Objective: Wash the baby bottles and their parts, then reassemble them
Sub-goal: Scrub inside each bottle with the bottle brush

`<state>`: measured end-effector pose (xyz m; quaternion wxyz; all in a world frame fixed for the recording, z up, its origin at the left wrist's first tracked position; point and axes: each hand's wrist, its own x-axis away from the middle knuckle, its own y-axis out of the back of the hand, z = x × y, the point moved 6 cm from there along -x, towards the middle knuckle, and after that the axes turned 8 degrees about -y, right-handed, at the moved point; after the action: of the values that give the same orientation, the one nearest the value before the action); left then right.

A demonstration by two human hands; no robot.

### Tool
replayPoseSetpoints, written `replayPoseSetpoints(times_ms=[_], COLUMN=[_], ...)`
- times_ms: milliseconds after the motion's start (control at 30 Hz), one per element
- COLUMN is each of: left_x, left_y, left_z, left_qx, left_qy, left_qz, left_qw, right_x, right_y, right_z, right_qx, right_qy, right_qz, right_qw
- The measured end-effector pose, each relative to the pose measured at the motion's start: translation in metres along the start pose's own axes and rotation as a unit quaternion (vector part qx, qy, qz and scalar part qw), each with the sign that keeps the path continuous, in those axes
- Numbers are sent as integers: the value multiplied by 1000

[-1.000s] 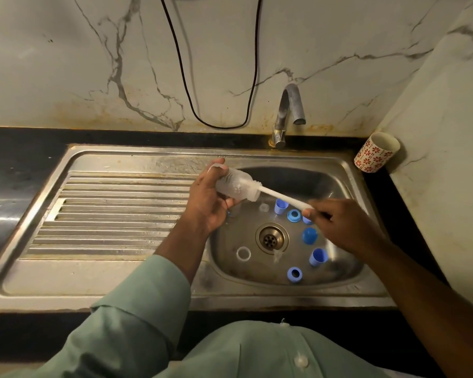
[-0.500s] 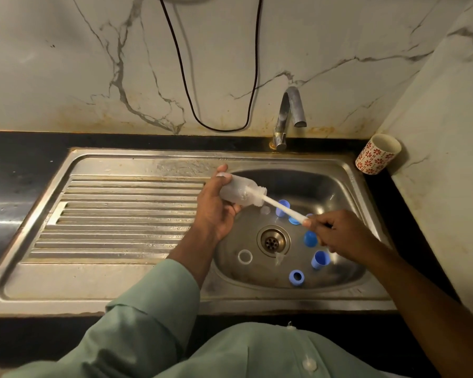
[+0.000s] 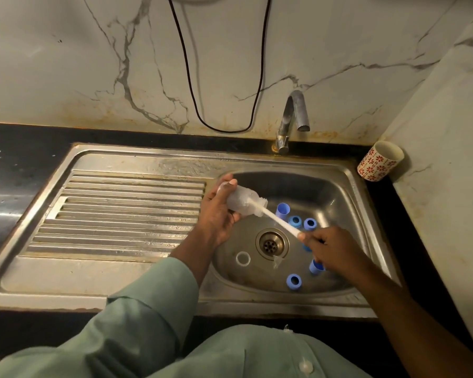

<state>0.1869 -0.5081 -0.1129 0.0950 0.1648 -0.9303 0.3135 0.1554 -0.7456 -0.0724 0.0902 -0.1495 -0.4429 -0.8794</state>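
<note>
My left hand [image 3: 217, 214] grips a clear baby bottle [image 3: 245, 201] on its side over the left edge of the sink basin [image 3: 339, 192], mouth pointing right. A white bottle brush [image 3: 277, 221] runs into that mouth. My right hand [image 3: 331, 248] pinches the brush's handle end over the basin. Several blue bottle parts lie on the basin floor: a tall cap [image 3: 281, 210], rings [image 3: 295, 221] [image 3: 310, 224] behind the drain [image 3: 270, 242], another ring [image 3: 294, 281] at the front, a cap [image 3: 315, 266] half hidden under my right hand. A clear ring [image 3: 243, 258] and a clear teat [image 3: 277, 261] lie by the drain.
A steel tap [image 3: 292, 118] stands behind the basin, no water running. The ribbed draining board [image 3: 120, 214] stretches to the left. A white cup with red flowers [image 3: 380, 160] leans in the right corner of the black counter. A black cable [image 3: 191, 91] hangs on the marble wall.
My right hand has drawn back towards me and right, so more of the brush handle shows outside the bottle. My left hand still holds the bottle, slightly lower in the view.
</note>
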Motion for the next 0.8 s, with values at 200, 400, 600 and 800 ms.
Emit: replayPoseSetpoints(times_ms=[200, 400, 600, 800], left_x=[0, -4, -7, -7], left_y=[0, 11, 17, 0], left_z=[8, 13, 10, 4], left_qx=[-50, 4, -29, 69], left_qy=[10, -3, 0, 34], left_qz=[36, 34, 6, 23], left_qw=[998, 999, 1000, 997], right_x=[2, -8, 7, 5], right_y=[16, 15, -26, 12], right_z=[3, 6, 8, 3], right_qx=[66, -74, 69, -125], right_qy=[22, -17, 22, 1], right_qz=[127, 88, 91, 70], right_qw=[989, 993, 993, 990])
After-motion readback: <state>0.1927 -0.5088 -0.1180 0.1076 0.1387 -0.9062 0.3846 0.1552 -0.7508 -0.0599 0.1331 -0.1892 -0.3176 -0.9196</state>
